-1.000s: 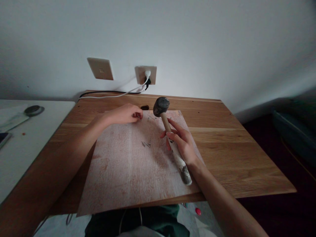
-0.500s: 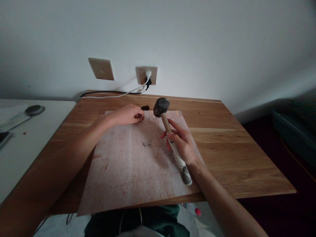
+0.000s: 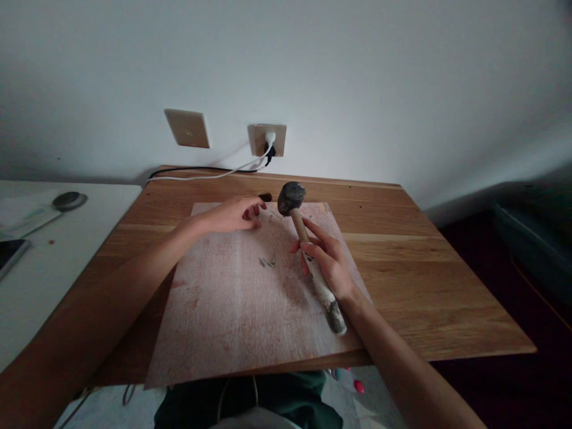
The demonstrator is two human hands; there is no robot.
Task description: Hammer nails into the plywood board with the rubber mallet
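The rubber mallet (image 3: 292, 199) is held above the board (image 3: 210, 322) by curled fingers of the right hand (image 3: 329, 257), those of the left hand (image 3: 230, 214) being parted, seemingly empty, while several nails (image 3: 268, 261) are left loose mid-board, and whether any are fixed cannot be told.

Indoors: apparently a home
Plain white wall (image 3: 357, 89): fitted with square beige socket plate (image 3: 258, 142)
Brown wood-grain tabletop (image 3: 424, 274): standing alongside
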